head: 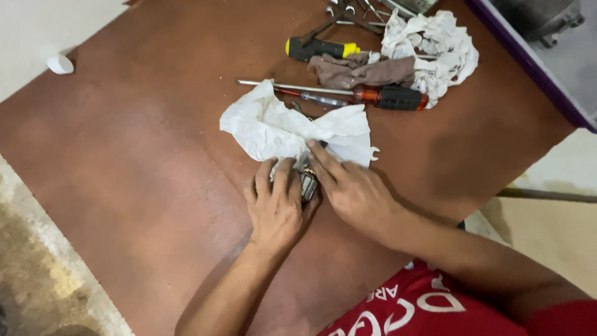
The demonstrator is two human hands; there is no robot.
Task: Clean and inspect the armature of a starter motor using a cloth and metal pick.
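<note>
On a reddish-brown table (137, 162), my left hand (273, 208) and my right hand (351, 190) press together around a small dark metal part (308, 180) that shows between the fingers. A white cloth (280, 127) lies just beyond the hands; my right fingertips rest on its near edge, and the cloth covers part of the metal piece. An open-ended spanner tip (373, 152) pokes out from under the cloth's right side.
Behind the cloth lie a large screwdriver with a red and black handle (379, 95), a thinner screwdriver (311, 98), a yellow and black handled tool (320, 48), brown rag (357, 70), crumpled white rag (435, 43) and several small tools. A purple-edged bin (528, 59) stands right.
</note>
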